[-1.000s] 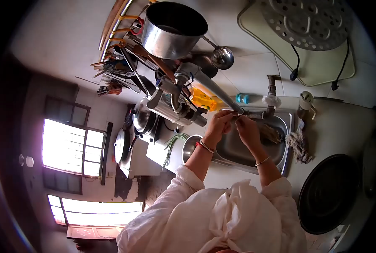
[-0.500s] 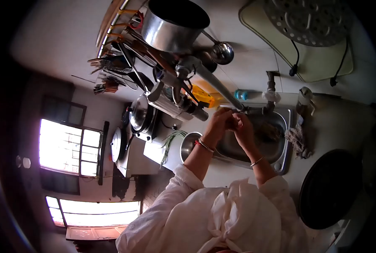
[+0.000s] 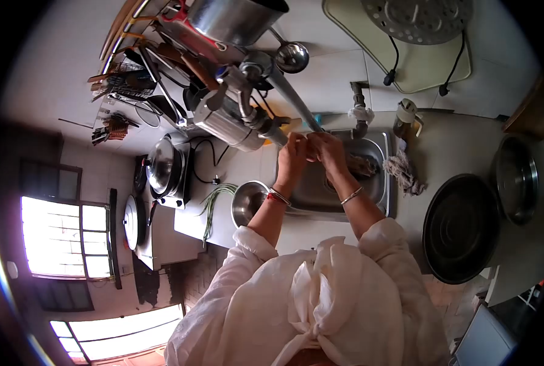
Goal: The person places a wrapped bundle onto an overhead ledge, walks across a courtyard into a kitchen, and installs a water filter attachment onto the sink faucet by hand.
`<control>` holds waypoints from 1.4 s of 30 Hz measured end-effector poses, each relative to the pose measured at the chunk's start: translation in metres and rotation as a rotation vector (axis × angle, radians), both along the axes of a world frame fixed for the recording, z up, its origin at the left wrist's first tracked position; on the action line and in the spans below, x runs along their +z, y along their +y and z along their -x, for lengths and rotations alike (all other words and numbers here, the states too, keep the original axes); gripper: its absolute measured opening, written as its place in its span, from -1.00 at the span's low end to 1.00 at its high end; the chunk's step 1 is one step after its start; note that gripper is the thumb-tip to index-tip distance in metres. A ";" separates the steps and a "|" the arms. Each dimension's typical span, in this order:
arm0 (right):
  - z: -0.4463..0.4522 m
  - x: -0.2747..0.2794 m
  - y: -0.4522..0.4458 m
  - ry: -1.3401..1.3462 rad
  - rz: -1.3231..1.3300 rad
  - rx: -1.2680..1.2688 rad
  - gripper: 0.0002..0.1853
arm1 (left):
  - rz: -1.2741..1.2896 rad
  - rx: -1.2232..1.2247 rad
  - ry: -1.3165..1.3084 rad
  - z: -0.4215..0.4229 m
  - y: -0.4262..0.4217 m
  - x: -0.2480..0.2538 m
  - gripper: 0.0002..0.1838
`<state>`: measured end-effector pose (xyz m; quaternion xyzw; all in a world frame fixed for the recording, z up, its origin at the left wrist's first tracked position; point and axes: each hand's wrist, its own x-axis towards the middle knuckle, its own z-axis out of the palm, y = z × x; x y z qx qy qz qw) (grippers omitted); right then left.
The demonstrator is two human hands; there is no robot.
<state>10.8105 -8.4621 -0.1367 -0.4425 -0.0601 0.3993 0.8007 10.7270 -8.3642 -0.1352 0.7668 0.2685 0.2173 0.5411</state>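
Observation:
My left hand (image 3: 292, 160) and my right hand (image 3: 329, 151) are close together over the left part of the steel sink (image 3: 389, 204). The fingers of both are curled in towards each other. Whatever lies between them, if anything, is hidden. Just above the hands hangs the lower end of a silver tap-mounted water filter (image 3: 226, 127). A brownish, crumpled thing (image 3: 363, 166) lies in the sink to the right of my right hand. To the left of the sink stands a steel bowl (image 3: 240, 210), below my left hand.
A grey rag (image 3: 404, 169) lies at the sink's right edge, near a lidded jug (image 3: 405, 116). Farther right are a large dark pan (image 3: 461, 229) and a steel basin (image 3: 515, 180). Green stalks (image 3: 211, 204) lie left of the bowl. A ladle (image 3: 292, 57) and steel pot (image 3: 235, 21) hang above.
The camera view has shifted, bringing the basin at the right into sight. My hands stay together over the sink, with the fingers slightly rearranged.

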 end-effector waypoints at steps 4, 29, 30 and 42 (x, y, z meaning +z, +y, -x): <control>-0.005 -0.017 0.008 0.001 -0.011 -0.034 -0.86 | 0.234 -0.037 -0.064 0.004 0.008 0.013 -0.85; -0.072 0.152 0.005 -1.728 0.548 -0.532 -0.95 | 0.619 -0.334 -0.462 -0.037 0.156 0.091 -0.71; -0.072 0.158 0.007 -1.727 0.516 -0.585 -0.99 | 0.594 -0.318 -0.446 -0.041 0.166 0.097 -0.72; -0.038 0.169 -0.011 -1.357 0.460 -0.502 -0.96 | 0.277 -0.359 -0.463 -0.040 0.125 0.153 -0.82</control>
